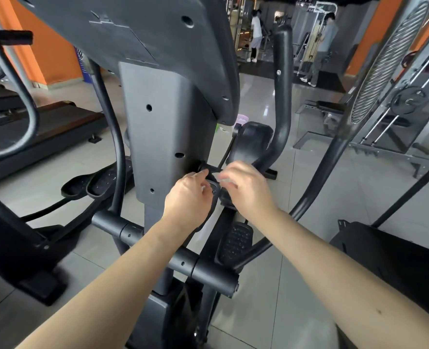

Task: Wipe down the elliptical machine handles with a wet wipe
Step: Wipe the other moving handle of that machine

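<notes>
Both your hands are mid-frame, low in front of the tall grey metal column (163,122) of the elliptical. Your right hand (246,187) pinches a small pale translucent wet wipe (222,178) at thumb and fingertips; the wipe is blurred and its shape is unclear. Your left hand (188,195) has its fingers curled toward the wipe's left end, tips just beside it; I can't tell if they grip it. The wipe sits between the two hands, over a dark black joint at the column's right side, not on any handle.

The handles are apart from the wipe. The left curved black handle bar (110,122) runs down left of the column. The right curved black handle bar (281,96) rises at upper centre-right, and its lower end passes just behind your right hand.

The dark grey plastic console back (132,28) fills the top centre. A thick black metal crossbar (163,250) cuts across under your forearms, between you and the column base. A black ribbed foot pedal (236,243) is below your right wrist.

Other things around:
- Black treadmill deck (44,127) at left.
- Grey steel weight rack (407,100) with a black plate, at right.
- Small purple item (242,120) on the glossy grey tiled floor (321,185) behind the console.
- Orange wall (52,54) at upper left.
- Two people stand far off at the top of the frame, right of centre.
</notes>
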A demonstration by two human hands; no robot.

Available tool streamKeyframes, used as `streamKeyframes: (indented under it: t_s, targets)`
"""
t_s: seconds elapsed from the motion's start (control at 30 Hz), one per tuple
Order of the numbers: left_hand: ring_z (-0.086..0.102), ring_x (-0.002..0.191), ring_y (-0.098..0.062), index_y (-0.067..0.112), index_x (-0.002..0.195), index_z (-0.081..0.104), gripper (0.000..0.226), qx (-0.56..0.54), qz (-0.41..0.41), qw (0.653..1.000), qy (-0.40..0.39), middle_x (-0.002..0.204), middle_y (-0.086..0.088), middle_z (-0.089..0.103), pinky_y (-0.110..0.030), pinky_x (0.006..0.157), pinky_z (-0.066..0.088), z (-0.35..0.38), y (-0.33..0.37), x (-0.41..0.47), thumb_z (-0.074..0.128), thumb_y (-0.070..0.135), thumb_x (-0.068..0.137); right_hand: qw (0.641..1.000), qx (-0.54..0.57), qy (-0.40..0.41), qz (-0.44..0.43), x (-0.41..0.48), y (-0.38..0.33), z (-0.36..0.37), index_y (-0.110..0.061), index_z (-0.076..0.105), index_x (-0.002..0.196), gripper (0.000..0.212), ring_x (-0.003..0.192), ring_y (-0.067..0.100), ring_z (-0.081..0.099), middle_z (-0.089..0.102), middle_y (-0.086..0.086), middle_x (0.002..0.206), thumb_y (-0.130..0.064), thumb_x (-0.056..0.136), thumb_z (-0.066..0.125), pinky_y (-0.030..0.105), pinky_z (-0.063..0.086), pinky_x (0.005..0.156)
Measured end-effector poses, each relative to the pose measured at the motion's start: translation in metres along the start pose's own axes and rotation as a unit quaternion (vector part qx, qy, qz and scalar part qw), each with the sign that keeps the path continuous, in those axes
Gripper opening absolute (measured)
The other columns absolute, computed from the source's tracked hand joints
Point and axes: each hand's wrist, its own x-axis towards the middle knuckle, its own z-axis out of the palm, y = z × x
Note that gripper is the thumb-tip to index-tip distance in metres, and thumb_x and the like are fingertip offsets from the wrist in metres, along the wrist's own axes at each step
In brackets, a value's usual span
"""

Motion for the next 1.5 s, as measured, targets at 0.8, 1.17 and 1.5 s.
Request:
streamKeyframes:
  t_s: [0.8,1.17,1.5]
  targets:
    - [0.067,0.099,-0.025,0.022,0.127,0.067,0.034,-0.081,-0.126,0.983,0.103,0.113,0.001,0.074,-0.041,0.088,0.057,0.010,0.016,-0.026,0.052,0.013,0.097,0.951,0.017,-0.202,-0.234,0.063,0.027,0.013,-0.002,0.080,0.092,0.012,0.095,0.031,0.058,0.071,0.009,0.090,0.006,0.090,0.071,0.037,0.051,0.078]
    - [0.067,0.105,-0.022,0.020,0.130,0.065,0.035,-0.082,-0.162,0.969,0.167,0.115,0.006,0.073,-0.038,0.090,0.056,0.023,0.027,-0.026,0.053,0.017,0.098,0.886,-0.004,-0.339,-0.316,0.075,0.044,-0.010,-0.004,0.076,0.091,0.031,0.087,0.025,0.056,0.046,0.000,0.089,0.017,0.081,0.055,0.030,0.043,0.072]
    - [0.063,0.109,-0.024,0.029,0.151,0.051,0.054,0.002,-0.107,0.981,0.162,0.129,-0.001,0.058,-0.034,0.079,0.053,0.051,0.038,-0.016,0.048,0.014,0.099,0.892,0.014,-0.331,-0.307,0.050,0.074,-0.044,-0.006,0.073,0.087,0.036,0.096,0.015,0.046,0.059,0.003,0.086,0.024,0.084,0.054,0.029,0.043,0.077]
